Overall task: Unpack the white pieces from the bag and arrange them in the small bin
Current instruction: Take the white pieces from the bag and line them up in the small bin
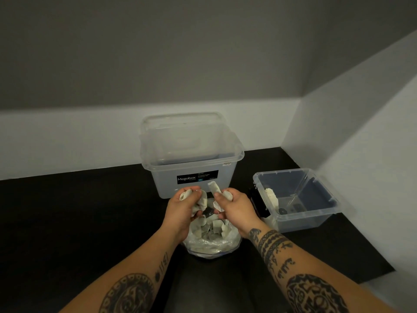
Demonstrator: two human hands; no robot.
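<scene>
Just below the middle of the frame, both hands are raised over the open mouth of a clear plastic bag (212,245) that sits on the dark table (79,211). The left hand (182,208) has its fingers curled round a crumpled bunch of white pieces (202,201), and the right hand (234,208), just beside it, grips more of them, with one strip sticking up past the thumb. The two bunches nearly meet between the hands. More white pieces lie loose inside the bag, directly under the wrists. Right of centre stands the small bin (316,220), clear-walled and open, well apart from the hands. One white piece (272,196) leans against its left inner wall, and some small dark things lie on its floor. Behind the hands, toward the middle of the frame, is a large bin (164,181) bearing a black label, with a clear lid (180,129) propped in its top.
</scene>
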